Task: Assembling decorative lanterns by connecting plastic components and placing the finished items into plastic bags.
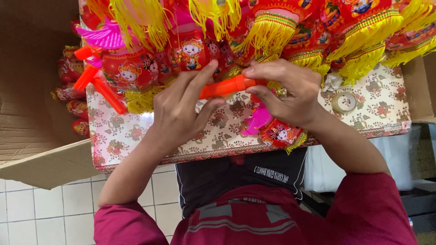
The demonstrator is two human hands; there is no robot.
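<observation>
Both hands meet over the middle of the tabletop [136, 136], which is covered with a floral-patterned cloth. The left hand [179, 111] pinches one end of an orange plastic stick [227, 86] between thumb and fingers, and the right hand [290, 93] grips the other end, so the stick is held level just above the cloth. Beneath the right hand lies a small red lantern [281, 134] with a pink plastic piece. Red lanterns with yellow fringe [268, 34] crowd the far edge. A tape roll [344, 103] sits near the right edge. More orange sticks [97, 84] lie at the left edge, beside a cardboard box [32, 90].
</observation>
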